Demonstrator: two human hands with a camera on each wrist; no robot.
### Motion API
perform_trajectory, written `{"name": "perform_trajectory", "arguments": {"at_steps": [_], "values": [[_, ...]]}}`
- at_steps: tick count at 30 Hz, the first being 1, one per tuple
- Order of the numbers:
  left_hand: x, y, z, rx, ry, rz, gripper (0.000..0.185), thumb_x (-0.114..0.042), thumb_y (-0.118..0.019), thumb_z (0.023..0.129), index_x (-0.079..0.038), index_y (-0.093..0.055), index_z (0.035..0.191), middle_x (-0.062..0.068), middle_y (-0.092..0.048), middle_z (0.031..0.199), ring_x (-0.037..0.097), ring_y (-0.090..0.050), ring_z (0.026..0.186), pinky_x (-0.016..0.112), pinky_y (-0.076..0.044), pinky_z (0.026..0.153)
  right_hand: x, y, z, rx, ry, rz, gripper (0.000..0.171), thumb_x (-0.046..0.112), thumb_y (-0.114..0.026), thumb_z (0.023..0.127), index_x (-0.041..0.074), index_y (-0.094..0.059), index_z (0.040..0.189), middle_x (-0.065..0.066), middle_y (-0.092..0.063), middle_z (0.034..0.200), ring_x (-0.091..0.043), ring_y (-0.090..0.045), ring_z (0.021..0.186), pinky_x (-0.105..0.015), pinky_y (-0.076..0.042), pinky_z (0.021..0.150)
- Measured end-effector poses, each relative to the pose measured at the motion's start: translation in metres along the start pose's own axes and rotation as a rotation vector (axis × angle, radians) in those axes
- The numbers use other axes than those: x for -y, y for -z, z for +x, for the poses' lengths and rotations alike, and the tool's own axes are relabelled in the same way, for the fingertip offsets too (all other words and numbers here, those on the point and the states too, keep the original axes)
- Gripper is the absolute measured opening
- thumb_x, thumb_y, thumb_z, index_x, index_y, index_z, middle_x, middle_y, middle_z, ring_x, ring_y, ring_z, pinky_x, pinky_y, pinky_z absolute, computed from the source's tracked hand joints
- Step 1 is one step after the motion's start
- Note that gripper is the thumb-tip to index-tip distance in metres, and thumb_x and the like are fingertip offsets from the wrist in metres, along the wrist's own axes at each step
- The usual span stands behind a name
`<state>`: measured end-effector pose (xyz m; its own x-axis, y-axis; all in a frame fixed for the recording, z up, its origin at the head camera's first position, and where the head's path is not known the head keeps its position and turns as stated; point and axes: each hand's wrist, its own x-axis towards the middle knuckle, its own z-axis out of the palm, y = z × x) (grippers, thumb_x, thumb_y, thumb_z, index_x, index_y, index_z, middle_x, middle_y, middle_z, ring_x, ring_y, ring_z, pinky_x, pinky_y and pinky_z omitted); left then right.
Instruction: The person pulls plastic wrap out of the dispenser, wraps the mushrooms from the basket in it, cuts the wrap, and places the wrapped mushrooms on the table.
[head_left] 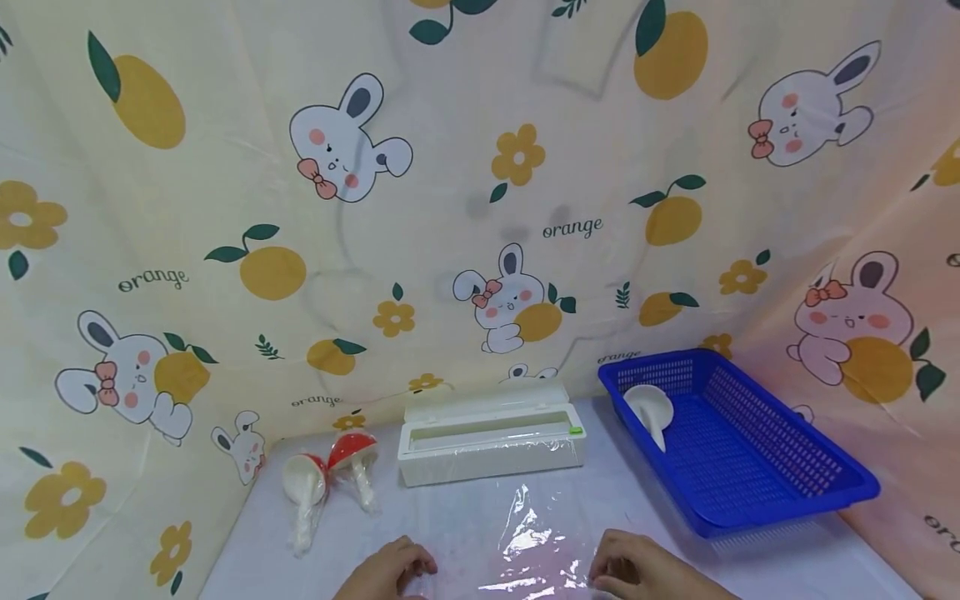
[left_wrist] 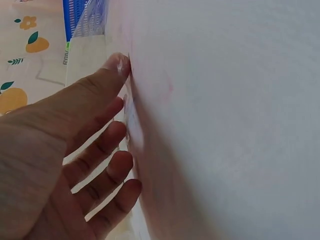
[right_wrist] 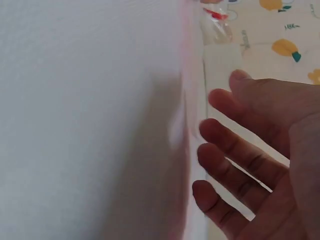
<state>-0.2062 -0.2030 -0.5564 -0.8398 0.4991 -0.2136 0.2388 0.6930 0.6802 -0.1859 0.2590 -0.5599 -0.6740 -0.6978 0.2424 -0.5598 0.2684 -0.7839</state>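
A sheet of clear plastic film (head_left: 525, 542) lies on the table in front of a white film dispenser box (head_left: 491, 454). In the head view my left hand (head_left: 390, 571) is at the sheet's left edge, fingers loosely bent. The left wrist view shows that hand's thumb (left_wrist: 119, 65) touching the surface, with the fingertips close beside it and spread apart. At the sheet's right edge is my right hand (head_left: 637, 567). Its fingers (right_wrist: 215, 130) are relaxed and parted in the right wrist view, and no film shows between them.
On the left lie two mushroom-like red-and-white spoons, one pale side up (head_left: 303, 487) and one red side up (head_left: 354, 454), apparently wrapped in clear film. A blue plastic basket (head_left: 780, 508) stands at right with a white spoon (head_left: 651, 408) inside. Patterned cloth (head_left: 450, 208) hangs behind.
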Motion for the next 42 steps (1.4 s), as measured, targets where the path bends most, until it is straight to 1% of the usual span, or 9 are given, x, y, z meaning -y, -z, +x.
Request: {"name": "perform_trajectory", "arguments": {"at_steps": [2,6,9,15,19,22,28,37,42], "values": [[0.001,0.002,0.000,-0.007,-0.026,0.033,0.034,-0.038,-0.088,0.090,-0.023,-0.074,0.116,-0.011,-0.060,0.103,0.006,-0.052,0.087,0.028,-0.054,0.081,0.002,0.002,0.001,-0.054,0.060,-0.054,0.010,0.011,-0.073,0.103,0.019,-0.075,0.109,0.009,-0.065,0.093,0.006,-0.055,0.081,-0.020,-0.051,0.062],[0.003,0.005,-0.002,-0.025,-0.050,0.096,0.038,-0.041,-0.087,0.091,-0.023,-0.074,0.121,-0.012,-0.062,0.112,0.005,-0.052,0.094,0.031,-0.056,0.087,0.009,0.012,0.008,-0.191,0.251,-0.191,0.028,-0.002,-0.077,0.096,0.018,-0.072,0.113,0.007,-0.068,0.093,0.001,-0.058,0.079,-0.021,-0.050,0.060],[0.004,0.006,-0.002,-0.042,-0.070,0.143,0.042,-0.042,-0.086,0.090,-0.022,-0.073,0.125,-0.010,-0.063,0.116,0.006,-0.053,0.098,0.035,-0.057,0.092,0.020,0.024,0.013,-0.304,0.308,-0.285,0.037,-0.007,-0.081,0.090,0.021,-0.072,0.114,0.008,-0.070,0.092,-0.002,-0.060,0.076,-0.021,-0.050,0.059],[0.002,0.006,0.000,-0.041,-0.060,0.151,0.043,-0.042,-0.088,0.088,-0.024,-0.073,0.124,-0.009,-0.063,0.116,0.006,-0.052,0.097,0.035,-0.057,0.092,0.048,0.056,0.018,-0.485,0.135,-0.374,0.037,-0.002,-0.084,0.090,0.027,-0.075,0.111,0.015,-0.070,0.090,-0.002,-0.060,0.074,-0.023,-0.051,0.061],[0.003,0.005,0.000,-0.051,-0.086,0.179,0.045,-0.044,-0.090,0.086,-0.025,-0.074,0.123,-0.009,-0.062,0.115,0.005,-0.051,0.095,0.032,-0.055,0.086,0.059,0.083,0.018,-0.598,-0.015,-0.434,0.029,0.002,-0.083,0.093,0.024,-0.076,0.110,0.016,-0.069,0.089,-0.004,-0.058,0.072,-0.024,-0.049,0.060],[0.006,0.004,0.001,-0.053,-0.092,0.182,0.046,-0.047,-0.090,0.084,-0.027,-0.074,0.123,-0.011,-0.061,0.115,0.004,-0.051,0.095,0.030,-0.054,0.084,0.063,0.104,0.019,-0.646,-0.133,-0.463,0.019,0.009,-0.081,0.097,0.018,-0.076,0.113,0.012,-0.069,0.089,-0.005,-0.058,0.072,-0.025,-0.049,0.061],[0.012,0.000,0.002,-0.039,-0.086,0.153,0.043,-0.047,-0.089,0.086,-0.030,-0.073,0.122,-0.013,-0.060,0.115,0.002,-0.049,0.094,0.028,-0.052,0.083,0.063,0.140,0.018,-0.633,-0.301,-0.483,0.021,0.019,-0.076,0.102,0.007,-0.075,0.120,0.000,-0.071,0.094,-0.009,-0.061,0.076,-0.025,-0.051,0.063],[0.011,0.001,0.002,-0.044,-0.087,0.182,0.042,-0.047,-0.087,0.088,-0.030,-0.073,0.123,-0.013,-0.059,0.114,0.003,-0.049,0.093,0.029,-0.052,0.084,0.043,0.180,0.027,-0.573,-0.387,-0.528,0.028,0.025,-0.075,0.103,0.003,-0.074,0.119,-0.010,-0.075,0.103,-0.022,-0.066,0.088,-0.027,-0.052,0.066],[0.012,0.000,0.004,-0.037,-0.076,0.171,0.041,-0.048,-0.087,0.088,-0.031,-0.072,0.123,-0.015,-0.058,0.113,0.003,-0.050,0.094,0.030,-0.053,0.085,0.023,0.195,0.031,-0.557,-0.427,-0.537,0.031,0.026,-0.076,0.103,-0.001,-0.074,0.118,-0.015,-0.075,0.105,-0.031,-0.069,0.093,-0.039,-0.058,0.073]]}}
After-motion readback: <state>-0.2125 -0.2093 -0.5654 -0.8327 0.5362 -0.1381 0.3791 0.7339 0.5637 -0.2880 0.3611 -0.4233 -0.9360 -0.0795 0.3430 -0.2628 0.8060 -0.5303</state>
